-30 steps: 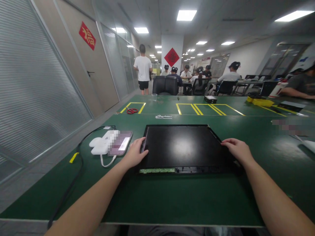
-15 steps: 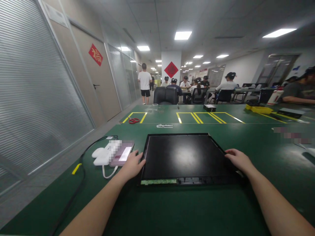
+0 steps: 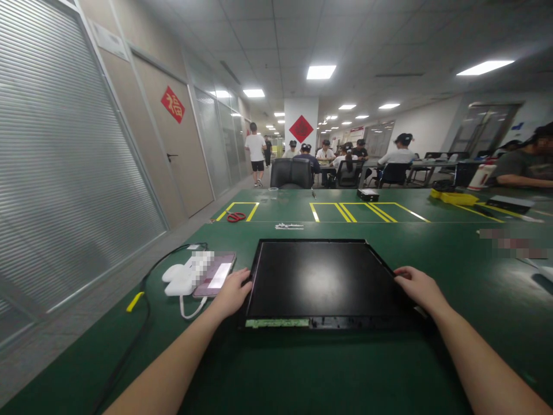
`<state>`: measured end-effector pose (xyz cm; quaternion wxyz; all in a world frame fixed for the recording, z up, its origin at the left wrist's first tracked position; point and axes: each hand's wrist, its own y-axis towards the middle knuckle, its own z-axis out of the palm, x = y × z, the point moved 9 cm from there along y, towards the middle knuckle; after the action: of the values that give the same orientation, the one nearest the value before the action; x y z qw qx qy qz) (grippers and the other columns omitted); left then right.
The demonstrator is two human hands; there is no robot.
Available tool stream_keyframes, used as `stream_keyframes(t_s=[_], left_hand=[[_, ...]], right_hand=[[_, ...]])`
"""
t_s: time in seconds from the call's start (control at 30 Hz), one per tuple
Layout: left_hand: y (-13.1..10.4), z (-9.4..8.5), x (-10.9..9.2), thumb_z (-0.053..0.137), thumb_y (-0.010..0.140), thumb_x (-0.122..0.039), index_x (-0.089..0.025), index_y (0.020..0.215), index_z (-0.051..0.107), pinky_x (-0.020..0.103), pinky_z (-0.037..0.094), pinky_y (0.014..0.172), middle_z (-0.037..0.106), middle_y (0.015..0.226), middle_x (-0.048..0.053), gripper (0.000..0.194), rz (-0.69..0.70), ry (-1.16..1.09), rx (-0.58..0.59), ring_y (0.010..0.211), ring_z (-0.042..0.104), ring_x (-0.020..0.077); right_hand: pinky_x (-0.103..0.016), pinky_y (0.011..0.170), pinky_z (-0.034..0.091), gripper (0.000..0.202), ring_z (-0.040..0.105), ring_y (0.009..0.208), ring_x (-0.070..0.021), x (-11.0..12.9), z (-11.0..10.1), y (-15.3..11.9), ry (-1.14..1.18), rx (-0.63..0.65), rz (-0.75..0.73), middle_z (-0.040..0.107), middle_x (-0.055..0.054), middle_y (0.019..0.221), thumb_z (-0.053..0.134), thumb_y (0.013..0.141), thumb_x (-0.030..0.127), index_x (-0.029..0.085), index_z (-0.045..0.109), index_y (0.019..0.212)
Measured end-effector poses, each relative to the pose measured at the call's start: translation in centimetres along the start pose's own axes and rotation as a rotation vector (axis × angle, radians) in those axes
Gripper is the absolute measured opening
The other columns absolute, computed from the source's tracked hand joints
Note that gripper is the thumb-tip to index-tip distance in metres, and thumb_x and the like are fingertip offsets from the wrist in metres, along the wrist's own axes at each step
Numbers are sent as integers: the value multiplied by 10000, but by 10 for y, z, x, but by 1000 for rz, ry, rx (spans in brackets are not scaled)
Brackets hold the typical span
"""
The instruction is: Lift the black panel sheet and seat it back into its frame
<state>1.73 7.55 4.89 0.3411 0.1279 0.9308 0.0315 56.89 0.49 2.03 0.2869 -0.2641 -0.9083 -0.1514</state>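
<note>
The left hand (image 3: 232,295) now covers less of the black panel (image 3: 319,279).

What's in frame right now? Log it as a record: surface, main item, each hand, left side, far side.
surface: green table
main item: black panel on the table, green strip along part of its near edge
left hand: at the panel's left edge; grip unclear
right hand: at the panel's right edge; grip unclear
left side: phone beside white items, partly blurred out
far side: red-handled scissors, yellow tape outlines
</note>
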Motion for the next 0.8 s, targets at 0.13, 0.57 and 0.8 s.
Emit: stream_keyframes(t_s=[0.13, 0.57, 0.8], left_hand=[[-4, -8, -4, 602, 829, -364, -253, 1096, 851, 490, 550, 1102, 850, 1146, 49, 381, -53, -318, -45, 1213, 742, 369], [-33, 2, -5, 651, 962, -48, -170, 1383, 722, 239, 584, 536, 829, 802, 53, 443, -594, -1063, -206, 572, 756, 177], [-32, 9, -4, 617, 993, -53, -171, 1498, 622, 228, 587, 526, 804, 730, 33, 519, -608, -1174, -205, 564, 762, 181]], right_hand=[[-378, 739, 531, 249, 749, 899, -292, -1, -1, 0, -19, -8, 5, 817, -67, 954, 631, 781, 311, 249, 817, 933], [-353, 741, 526, 259, 738, 891, -265, -4, 4, 4, -52, 1, -6, 813, -81, 1001, 636, 804, 304, 241, 834, 958], [-350, 765, 510, 259, 728, 907, -257, -4, 7, 3, -49, 27, 2, 803, -70, 986, 635, 822, 301, 243, 820, 994]])
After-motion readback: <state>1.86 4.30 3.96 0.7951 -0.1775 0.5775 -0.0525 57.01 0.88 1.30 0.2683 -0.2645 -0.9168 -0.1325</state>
